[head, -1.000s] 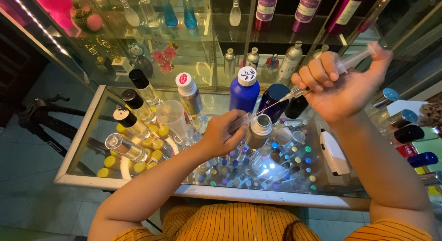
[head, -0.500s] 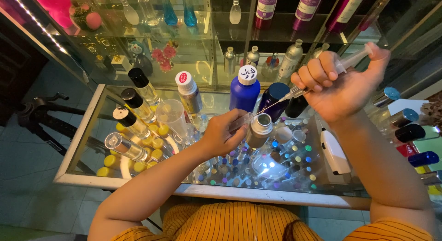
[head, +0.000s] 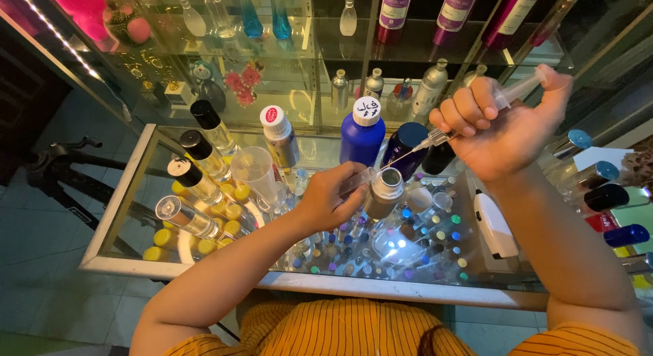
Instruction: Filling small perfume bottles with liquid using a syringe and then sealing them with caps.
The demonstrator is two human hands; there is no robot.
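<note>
The right hand (head: pixel 507 128) is raised and closed tight around a clear syringe (head: pixel 505 97), fingers wrapped over the barrel and the thumb set on the plunger end. Its thin needle (head: pixel 405 156) slants down and left from the fist. The left hand (head: pixel 330 199) is lower, fingers pinched shut on a small clear vial (head: pixel 356 182) held tilted, and the needle tip meets the vial's mouth. The two hands are apart, joined only by the needle and vial.

Take the blue bottle (head: pixel 362 135) with the white cap as the landmark. It stands upright on the glass counter (head: pixel 115 227), just above the left hand. The vial sits right below it, and the syringe is up and to its right. A metal bottle (head: pixel 385 191) with a round silver top stands just below and right of it, beside the left hand's fingers. Two dark bottles (head: pixel 407 146) stand close on its right, behind the needle. A white-capped spray bottle (head: pixel 279 135) stands just to its left, and a clear plastic cup (head: pixel 255 173) lower left of that. Farther left, a row of black-capped bottles (head: pixel 198 167) leans along the counter. Below the landmark, under the glass, lie many small vials with coloured caps (head: pixel 381 250). Well to its lower right lies a white device (head: pixel 494 227). Behind it, glass shelves (head: pixel 306 50) carry more bottles.
</note>
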